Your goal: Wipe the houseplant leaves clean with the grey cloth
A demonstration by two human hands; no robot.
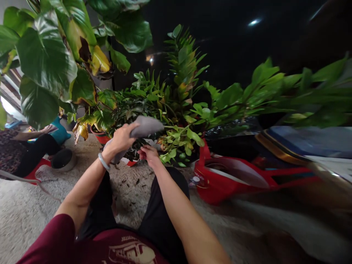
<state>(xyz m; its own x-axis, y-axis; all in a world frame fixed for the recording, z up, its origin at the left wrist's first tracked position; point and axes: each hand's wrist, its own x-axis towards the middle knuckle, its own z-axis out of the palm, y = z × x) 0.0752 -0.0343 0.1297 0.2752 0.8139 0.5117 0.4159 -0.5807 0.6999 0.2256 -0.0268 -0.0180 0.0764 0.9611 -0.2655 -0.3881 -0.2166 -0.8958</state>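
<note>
A grey cloth (148, 126) is bunched in my left hand (123, 137), whose fingers close over its near end; part of it hangs down by the wrist. Just beyond the cloth stands a leafy green potted plant (140, 97). Lower and to the right, my right hand (149, 154) is at the plant's lower front with its fingers curled together. What those fingers hold, if anything, is hidden. Light green leaves (176, 143) spread right beside this hand. Below it shows a small red and white piece (128, 161), perhaps a pot's edge.
A large-leaved plant (46, 58) with yellowing leaves hangs over the left. A red bag (217, 185) stands at the right. A dark round pot (63, 159) and a seated person (26, 148) are at the far left. Dry bits lie on the rough floor (129, 190).
</note>
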